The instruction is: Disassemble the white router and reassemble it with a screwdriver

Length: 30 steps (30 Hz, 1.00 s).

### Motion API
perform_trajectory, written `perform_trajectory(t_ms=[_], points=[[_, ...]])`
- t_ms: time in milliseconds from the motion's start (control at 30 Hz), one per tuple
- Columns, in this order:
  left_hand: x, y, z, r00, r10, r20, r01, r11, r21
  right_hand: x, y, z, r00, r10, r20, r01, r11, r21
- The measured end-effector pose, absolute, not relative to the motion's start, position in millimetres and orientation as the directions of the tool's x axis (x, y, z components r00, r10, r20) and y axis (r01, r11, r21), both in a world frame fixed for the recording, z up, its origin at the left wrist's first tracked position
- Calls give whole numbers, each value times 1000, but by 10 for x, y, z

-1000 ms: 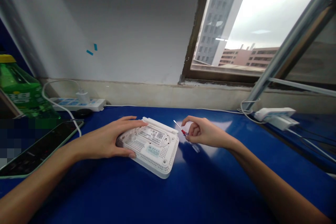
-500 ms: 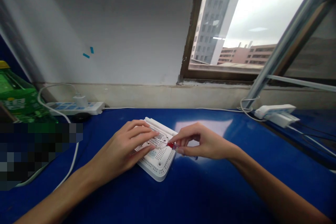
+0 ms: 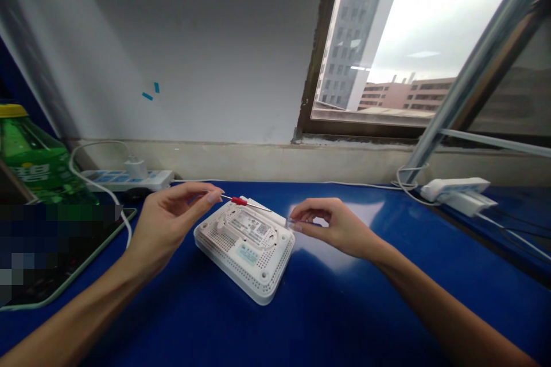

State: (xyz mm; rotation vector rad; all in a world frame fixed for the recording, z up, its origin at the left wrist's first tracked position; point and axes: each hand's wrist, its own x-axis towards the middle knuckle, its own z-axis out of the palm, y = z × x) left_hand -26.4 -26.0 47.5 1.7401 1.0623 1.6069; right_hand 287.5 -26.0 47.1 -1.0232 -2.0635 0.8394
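A white router (image 3: 232,249) lies on the blue table, its vented, labelled underside facing up. My left hand (image 3: 172,215), above its far left side, pinches one end of a thin double-ended screwdriver shaft (image 3: 239,201). That shaft has a red middle, and its free metal end points right over the router's far edge. Right of the router, my right hand (image 3: 329,223) is closed on a small clear screwdriver handle (image 3: 290,222), mostly hidden by the fingers. Shaft and handle are apart.
A green bottle (image 3: 38,160) stands at the left. Behind it is a power strip (image 3: 159,179) with a plugged charger (image 3: 136,168) and white cable (image 3: 99,186). Another white power strip (image 3: 456,188) sits at the right by a metal pole (image 3: 443,112).
The red-middled shaft has come out of the clear handle and moved left in my left hand. My left hand has lifted off the router, uncovering its label.
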Motion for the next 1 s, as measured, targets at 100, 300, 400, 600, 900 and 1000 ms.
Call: perform_trajectory(t_ms=[100, 300, 400, 600, 900, 1000], points=[[-262, -276, 486, -99, 809, 579, 156, -563, 812, 2865, -277, 472, -464, 840, 281, 421, 488, -765], [-226, -345, 562, -15, 786, 618, 289, -588, 756, 2855, -295, 484, -505, 820, 270, 444, 515, -734], [-220, -345, 569, 34, 766, 641, 353, -610, 710, 2861, -288, 485, -508, 821, 262, 458, 515, -725], [-152, -299, 414, 225, 821, 525, 416, -568, 710, 2863, -287, 475, -514, 818, 257, 485, 524, -700], [-159, -365, 466, 137, 757, 639, 340, -642, 687, 2859, -292, 482, -516, 820, 249, 499, 524, -690], [-204, -361, 480, 62, 719, 693, 337, -668, 663, 2859, -294, 479, -513, 822, 247, 507, 522, -686]])
